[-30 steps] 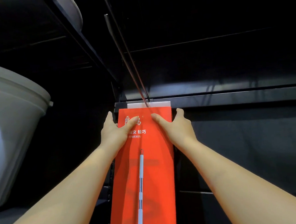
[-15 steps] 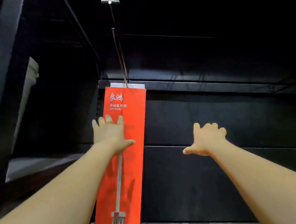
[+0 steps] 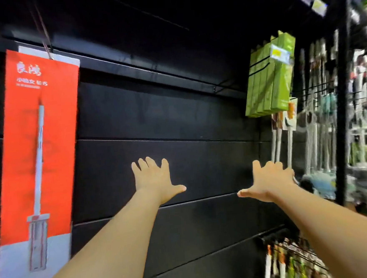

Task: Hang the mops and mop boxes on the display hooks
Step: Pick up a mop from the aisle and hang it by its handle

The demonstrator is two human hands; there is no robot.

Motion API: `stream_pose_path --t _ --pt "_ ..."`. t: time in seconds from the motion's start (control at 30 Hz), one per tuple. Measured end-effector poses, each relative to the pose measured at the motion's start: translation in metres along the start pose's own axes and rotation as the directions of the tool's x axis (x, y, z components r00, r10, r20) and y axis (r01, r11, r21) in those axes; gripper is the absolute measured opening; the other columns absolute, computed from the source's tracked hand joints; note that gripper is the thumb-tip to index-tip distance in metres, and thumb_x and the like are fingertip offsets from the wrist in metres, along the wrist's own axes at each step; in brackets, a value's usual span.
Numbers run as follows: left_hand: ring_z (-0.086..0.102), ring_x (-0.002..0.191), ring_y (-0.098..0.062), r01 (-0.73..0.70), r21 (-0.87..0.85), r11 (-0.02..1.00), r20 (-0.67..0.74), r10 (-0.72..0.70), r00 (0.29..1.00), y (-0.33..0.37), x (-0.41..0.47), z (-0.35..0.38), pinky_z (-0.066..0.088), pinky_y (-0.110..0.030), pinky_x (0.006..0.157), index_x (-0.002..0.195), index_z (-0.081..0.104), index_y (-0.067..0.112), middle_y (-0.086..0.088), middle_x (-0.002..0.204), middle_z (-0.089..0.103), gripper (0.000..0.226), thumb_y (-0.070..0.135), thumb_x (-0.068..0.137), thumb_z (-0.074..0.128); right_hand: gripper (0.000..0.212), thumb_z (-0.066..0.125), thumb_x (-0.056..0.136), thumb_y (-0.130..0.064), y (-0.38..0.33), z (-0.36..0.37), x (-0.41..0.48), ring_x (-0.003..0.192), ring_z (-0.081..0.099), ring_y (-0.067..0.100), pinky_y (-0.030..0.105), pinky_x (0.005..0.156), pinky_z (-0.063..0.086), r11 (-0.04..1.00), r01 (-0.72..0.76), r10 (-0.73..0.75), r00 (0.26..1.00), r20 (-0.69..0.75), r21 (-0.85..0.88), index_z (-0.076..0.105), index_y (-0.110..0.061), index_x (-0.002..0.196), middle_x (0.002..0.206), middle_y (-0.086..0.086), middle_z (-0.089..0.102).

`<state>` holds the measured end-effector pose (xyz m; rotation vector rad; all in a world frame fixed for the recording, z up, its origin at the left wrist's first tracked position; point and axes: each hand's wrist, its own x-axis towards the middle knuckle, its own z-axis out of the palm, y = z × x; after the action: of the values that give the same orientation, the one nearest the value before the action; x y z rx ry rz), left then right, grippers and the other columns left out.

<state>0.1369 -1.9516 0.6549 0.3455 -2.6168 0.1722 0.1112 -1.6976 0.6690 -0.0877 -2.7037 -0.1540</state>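
Both hands are empty and held up in front of the black panel wall (image 3: 176,117), with a clear gap between them. The left hand (image 3: 155,180) has its fingers straight and spread, and the thumb points to the right. The right hand (image 3: 270,182) is also loose, with the fingers a little bent forward and the thumb pointing to the left. Neither hand holds or pinches anything. I cannot tell if the fingertips touch the wall or only hover before it.

The red mop box (image 3: 40,149) hangs at the far left of the wall, well apart from the left hand. It hangs upright from a thin metal hook (image 3: 46,43) that passes through the white tab at its top. On its front there is white writing, a picture of a long mop, and a white band along the bottom.

At the upper right a row of green boxes (image 3: 269,78) hangs close together on black hooks, with a yellow label on the front one. Just below them hang some carded goods with white handles (image 3: 290,140). Right of these stands a black upright post (image 3: 341,106), and beyond it there are more hanging goods (image 3: 319,112), too blurred to name. At the lower right corner more small packaged goods (image 3: 295,261) hang on hooks, also blurred
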Motion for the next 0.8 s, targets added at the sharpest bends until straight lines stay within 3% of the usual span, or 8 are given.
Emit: stream_pose_path --t 0.13,0.4,0.57,0.8 --pt "0.006 0.146 -0.046 -0.147 -0.078 0.986 0.051 0.151 0.987 0.082 -0.017 0.013 0.005 -0.06 0.117 0.155 0.006 0.02 -0.025 0.159 0.01 0.104 0.084 0.078 0.037 0.107 0.056 0.069 -0.083 0.08 0.022 -0.027 0.136 0.037 0.039 0.055 0.106 0.039 0.99 -0.134 0.136 0.988 0.072 -0.032 0.027 -0.018 0.147 0.147 0.017 0.041" --pt "0.008 0.146 -0.047 -0.376 -0.165 0.912 0.105 0.395 0.913 0.235 -0.059 0.022 0.007 -0.061 0.116 0.155 0.007 0.021 -0.025 0.159 0.011 0.104 0.084 0.078 0.037 0.113 0.056 0.07 -0.084 0.235 0.045 -0.074 0.139 0.03 0.043 0.059 0.11 0.031 0.937 -0.337 0.349 0.918 0.186 -0.097 0.019 -0.016 0.152 0.153 0.021 0.032" --pt "0.009 0.145 -0.046 -0.457 -0.22 0.862 0.072 0.482 0.873 0.335 -0.07 0.003 0.008 -0.061 0.115 0.155 0.008 0.019 -0.024 0.159 0.012 0.105 0.084 0.077 0.039 0.115 0.055 0.07 -0.085 0.334 0.046 -0.083 0.137 0.033 0.044 0.058 0.108 0.035 0.909 -0.397 0.414 0.896 0.16 -0.125 0.018 -0.014 0.152 0.15 0.022 0.036" --pt "0.014 0.145 -0.044 -0.558 -0.287 0.779 0.043 0.592 0.805 0.504 -0.103 -0.013 0.01 -0.06 0.115 0.154 0.012 0.021 -0.023 0.158 0.017 0.107 0.087 0.074 0.038 0.114 0.056 0.069 -0.084 0.492 0.075 -0.112 0.137 0.035 0.042 0.058 0.109 0.034 0.824 -0.543 0.566 0.806 0.173 -0.162 0.019 -0.015 0.152 0.15 0.021 0.037"
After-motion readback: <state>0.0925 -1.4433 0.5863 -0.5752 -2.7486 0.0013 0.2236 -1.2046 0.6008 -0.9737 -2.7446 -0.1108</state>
